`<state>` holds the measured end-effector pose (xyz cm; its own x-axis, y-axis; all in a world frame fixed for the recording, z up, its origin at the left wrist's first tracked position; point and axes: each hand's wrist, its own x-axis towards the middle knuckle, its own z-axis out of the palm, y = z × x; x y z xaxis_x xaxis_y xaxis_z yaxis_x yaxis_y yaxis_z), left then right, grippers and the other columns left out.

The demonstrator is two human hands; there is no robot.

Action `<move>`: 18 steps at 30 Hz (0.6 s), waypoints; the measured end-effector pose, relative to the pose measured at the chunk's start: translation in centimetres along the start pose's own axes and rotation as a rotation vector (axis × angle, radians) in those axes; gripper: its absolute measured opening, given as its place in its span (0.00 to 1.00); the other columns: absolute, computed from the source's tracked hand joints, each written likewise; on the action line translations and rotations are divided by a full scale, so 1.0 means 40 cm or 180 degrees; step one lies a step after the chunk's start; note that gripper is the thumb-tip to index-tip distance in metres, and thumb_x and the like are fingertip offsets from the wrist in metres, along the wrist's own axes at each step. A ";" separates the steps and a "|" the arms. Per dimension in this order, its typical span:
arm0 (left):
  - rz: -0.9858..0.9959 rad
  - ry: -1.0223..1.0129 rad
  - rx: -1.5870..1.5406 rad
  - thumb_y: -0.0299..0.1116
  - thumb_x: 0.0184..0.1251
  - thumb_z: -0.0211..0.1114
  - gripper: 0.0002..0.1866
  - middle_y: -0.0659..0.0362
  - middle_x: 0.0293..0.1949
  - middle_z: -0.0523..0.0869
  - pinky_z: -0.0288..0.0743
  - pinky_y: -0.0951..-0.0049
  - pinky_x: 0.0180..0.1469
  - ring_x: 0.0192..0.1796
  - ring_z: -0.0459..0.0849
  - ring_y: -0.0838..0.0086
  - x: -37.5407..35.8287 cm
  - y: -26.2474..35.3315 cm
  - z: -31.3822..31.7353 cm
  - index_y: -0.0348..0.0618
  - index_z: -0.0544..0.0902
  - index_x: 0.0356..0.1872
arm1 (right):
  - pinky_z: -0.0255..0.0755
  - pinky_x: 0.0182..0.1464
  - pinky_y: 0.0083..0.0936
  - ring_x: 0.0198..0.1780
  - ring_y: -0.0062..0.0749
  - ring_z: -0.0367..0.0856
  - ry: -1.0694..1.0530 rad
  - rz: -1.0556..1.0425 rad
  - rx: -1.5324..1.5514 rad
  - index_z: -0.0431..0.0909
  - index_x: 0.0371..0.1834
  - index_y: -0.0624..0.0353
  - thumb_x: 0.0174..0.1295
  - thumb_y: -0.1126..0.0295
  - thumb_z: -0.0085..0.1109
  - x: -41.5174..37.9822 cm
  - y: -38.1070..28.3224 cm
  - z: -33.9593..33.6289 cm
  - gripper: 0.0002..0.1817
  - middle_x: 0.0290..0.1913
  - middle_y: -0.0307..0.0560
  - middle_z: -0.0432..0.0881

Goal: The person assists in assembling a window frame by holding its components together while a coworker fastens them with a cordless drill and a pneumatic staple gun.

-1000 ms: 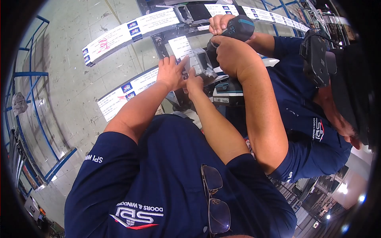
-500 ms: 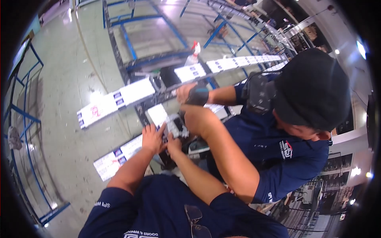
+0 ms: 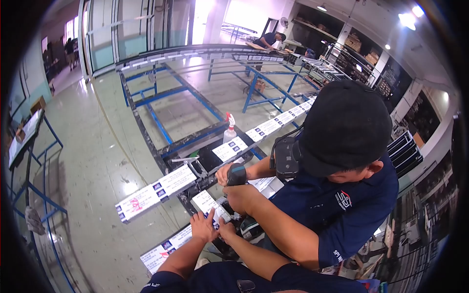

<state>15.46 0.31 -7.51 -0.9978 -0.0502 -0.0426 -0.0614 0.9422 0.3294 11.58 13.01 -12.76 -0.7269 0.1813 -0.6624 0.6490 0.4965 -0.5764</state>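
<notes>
A short white profile piece [image 3: 207, 202] with printed protective film lies across the dark bench in front of me. My left hand [image 3: 203, 227] is open, its fingers spread beside the piece and its index finger against the edge. My right hand [image 3: 226, 229] is closed at the piece's near end, fingertips partly hidden. Right beside my hands, a co-worker's two hands [image 3: 239, 198] hold a dark power tool [image 3: 237, 175] over the work. The tool's lower end is hidden by the co-worker's hand and arm.
A long film-covered profile [image 3: 159, 190] runs along the bench, with another labelled profile [image 3: 168, 246] nearer me. A spray bottle [image 3: 229, 133] stands behind. The co-worker's capped head [image 3: 344, 129] and arms fill the right side. Blue steel frames [image 3: 161, 127] stand beyond.
My view has tilted up, showing more of the room. My hands stay at the short profile piece. The co-worker's hands and power tool remain close above it.
</notes>
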 end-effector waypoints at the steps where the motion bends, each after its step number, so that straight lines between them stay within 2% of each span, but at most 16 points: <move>1: 0.0033 0.0030 0.0056 0.63 0.54 0.69 0.48 0.43 0.56 0.74 0.60 0.50 0.67 0.60 0.71 0.48 0.000 -0.001 0.005 0.63 0.68 0.79 | 0.75 0.66 0.46 0.65 0.62 0.81 0.0000 0.0050 0.0055 0.82 0.56 0.76 0.72 0.32 0.46 -0.006 -0.004 -0.002 0.46 0.59 0.73 0.83; 3: -0.0022 0.0075 0.0033 0.62 0.52 0.70 0.49 0.43 0.56 0.74 0.60 0.50 0.67 0.60 0.71 0.48 0.001 0.002 0.010 0.63 0.67 0.79 | 0.75 0.66 0.46 0.65 0.62 0.81 -0.0013 0.0082 0.0158 0.82 0.56 0.76 0.72 0.32 0.46 0.012 0.009 0.014 0.46 0.59 0.73 0.83; 5: -0.0025 0.0003 0.0078 0.61 0.52 0.71 0.50 0.43 0.57 0.74 0.60 0.49 0.67 0.60 0.71 0.48 0.000 0.008 -0.010 0.63 0.66 0.79 | 0.79 0.25 0.37 0.33 0.44 0.91 0.0478 -0.0274 -0.0063 0.85 0.45 0.73 0.71 0.34 0.53 0.091 0.063 0.057 0.41 0.39 0.59 0.90; 7: -0.0062 -0.0108 -0.0044 0.58 0.57 0.66 0.44 0.42 0.55 0.74 0.60 0.49 0.67 0.60 0.71 0.46 -0.003 0.018 -0.029 0.61 0.68 0.78 | 0.80 0.26 0.37 0.35 0.44 0.92 0.0459 -0.0224 -0.0124 0.85 0.46 0.74 0.71 0.35 0.54 0.086 0.055 0.054 0.41 0.40 0.60 0.90; 13: -0.0090 -0.0120 -0.0045 0.56 0.56 0.65 0.44 0.42 0.56 0.74 0.61 0.49 0.66 0.60 0.71 0.47 0.001 0.018 -0.020 0.62 0.68 0.78 | 0.80 0.26 0.35 0.34 0.44 0.92 0.0469 -0.0099 -0.0042 0.85 0.46 0.74 0.70 0.35 0.56 0.100 0.062 0.065 0.41 0.40 0.60 0.90; 15: -0.0109 -0.0121 -0.0068 0.55 0.56 0.65 0.44 0.42 0.56 0.74 0.61 0.49 0.66 0.60 0.71 0.47 -0.001 0.017 -0.021 0.63 0.68 0.79 | 0.80 0.25 0.36 0.33 0.44 0.91 0.0656 -0.0266 -0.0040 0.85 0.45 0.74 0.70 0.35 0.56 0.099 0.065 0.071 0.40 0.39 0.60 0.90; 18: -0.0082 -0.0121 -0.0029 0.54 0.56 0.65 0.44 0.42 0.56 0.74 0.60 0.49 0.66 0.59 0.71 0.46 -0.002 0.021 -0.031 0.63 0.68 0.79 | 0.80 0.26 0.36 0.32 0.44 0.91 0.0485 -0.0124 0.0010 0.85 0.45 0.74 0.70 0.35 0.55 0.090 0.058 0.063 0.41 0.39 0.60 0.90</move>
<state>15.46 0.67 -6.06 -0.9943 -0.0616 -0.0868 -0.0875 0.9377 0.3363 11.05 12.69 -17.68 -0.7770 0.2886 -0.5594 0.6202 0.5031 -0.6019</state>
